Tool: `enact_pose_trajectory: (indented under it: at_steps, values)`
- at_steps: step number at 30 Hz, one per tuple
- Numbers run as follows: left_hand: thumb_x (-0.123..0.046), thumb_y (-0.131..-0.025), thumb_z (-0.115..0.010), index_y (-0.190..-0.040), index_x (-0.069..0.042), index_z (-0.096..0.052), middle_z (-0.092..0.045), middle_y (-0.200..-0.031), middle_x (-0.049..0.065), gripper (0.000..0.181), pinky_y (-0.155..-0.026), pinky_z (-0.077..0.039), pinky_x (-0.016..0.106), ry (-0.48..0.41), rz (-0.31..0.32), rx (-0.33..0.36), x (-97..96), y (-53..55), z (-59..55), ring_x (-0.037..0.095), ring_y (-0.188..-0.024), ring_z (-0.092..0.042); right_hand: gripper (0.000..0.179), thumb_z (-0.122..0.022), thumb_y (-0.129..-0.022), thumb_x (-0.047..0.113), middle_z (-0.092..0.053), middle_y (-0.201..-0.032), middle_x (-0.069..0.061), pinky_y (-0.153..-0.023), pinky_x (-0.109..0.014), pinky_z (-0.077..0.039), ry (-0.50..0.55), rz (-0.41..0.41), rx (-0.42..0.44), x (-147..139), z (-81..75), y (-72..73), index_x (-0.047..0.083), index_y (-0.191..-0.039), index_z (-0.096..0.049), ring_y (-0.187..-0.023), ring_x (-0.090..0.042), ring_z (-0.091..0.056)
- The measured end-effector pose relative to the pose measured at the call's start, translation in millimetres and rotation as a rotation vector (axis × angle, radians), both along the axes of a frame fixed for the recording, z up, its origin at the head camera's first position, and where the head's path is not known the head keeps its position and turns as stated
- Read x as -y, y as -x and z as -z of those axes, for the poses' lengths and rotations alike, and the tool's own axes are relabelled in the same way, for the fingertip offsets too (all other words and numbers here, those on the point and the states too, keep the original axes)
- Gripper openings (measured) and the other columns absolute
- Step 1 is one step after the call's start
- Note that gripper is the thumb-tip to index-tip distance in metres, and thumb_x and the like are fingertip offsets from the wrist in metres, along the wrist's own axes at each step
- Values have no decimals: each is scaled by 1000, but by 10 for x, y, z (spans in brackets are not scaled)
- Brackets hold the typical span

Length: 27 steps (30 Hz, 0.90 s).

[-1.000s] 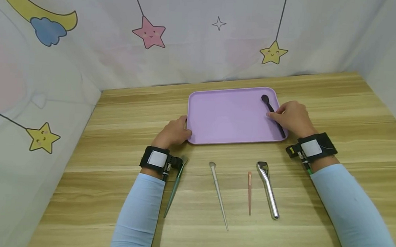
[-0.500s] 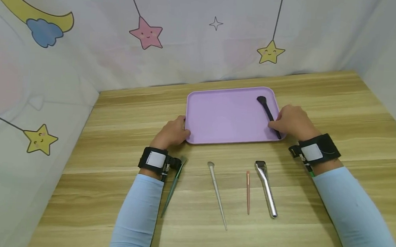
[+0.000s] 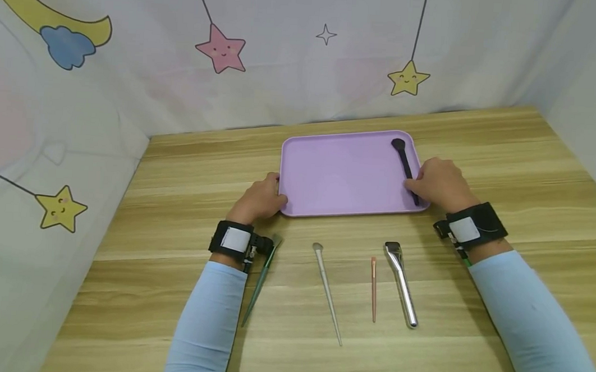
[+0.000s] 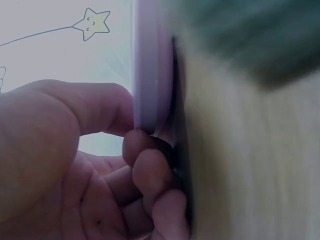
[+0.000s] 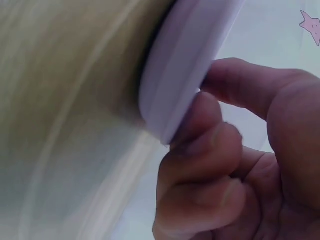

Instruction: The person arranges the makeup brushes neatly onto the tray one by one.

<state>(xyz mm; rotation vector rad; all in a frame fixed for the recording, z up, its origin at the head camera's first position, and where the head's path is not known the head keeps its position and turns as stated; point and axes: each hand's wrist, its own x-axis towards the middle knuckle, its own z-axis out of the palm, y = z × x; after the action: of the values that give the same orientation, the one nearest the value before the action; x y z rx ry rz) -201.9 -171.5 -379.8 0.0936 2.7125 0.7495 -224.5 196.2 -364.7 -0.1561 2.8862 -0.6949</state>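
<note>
Toward twelve o'clock on the wood-grained surface lies a lilac tray with rounded corners and a low rim. At its eight o'clock, the left hand pinches the rim, thumb on the inner side and curled fingers against the outside. At three o'clock, the right hand likewise grips the edge, its thumb reaching over onto the handle of a black brush. That brush lies inside the tray along the right end, bristles at two o'clock and handle tip near four. Well apart from one another, four more brushes rest on the surface below the tray: a green brush at seven o'clock, just beside the left wrist's camera; a slim grey brush at six; a short rose brush at half past five; and a thick silver brush at five. Beyond the tray, at twelve, hangs a star-patterned curtain.
</note>
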Motion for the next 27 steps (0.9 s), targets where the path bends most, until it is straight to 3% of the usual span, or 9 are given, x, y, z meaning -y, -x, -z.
enact_pose_trajectory:
  at_steps: [10,19,27]
  values:
    - [-20,-97,-53,-153,4,-28,-56,-120,23,66,-67,-39,35,-5,-20,2,-16,-2,17,29,-83,-55,38,-70,-92,30,-64,-72,-13,-50,-33,-41,30,12,-46,-5,-68,-61,-7,-88,-74,-61,-25,-56]
    - [-21,-97,-52,-153,4,-27,-56,-117,23,66,-66,-38,34,-16,-23,-3,-15,-1,22,27,-79,-54,35,-71,-91,31,-63,-70,-9,-50,-34,-42,26,-58,-59,41,-192,-161,-4,-92,-72,-59,-24,-56]
    - [-20,-97,-52,-153,5,-27,-55,-121,23,66,-69,-39,35,-20,-18,-5,-14,3,24,29,-85,-55,35,-72,-90,32,-65,-69,-6,-52,-35,-43,20,-130,-79,97,-278,-279,-3,-92,-72,-59,-22,-58]
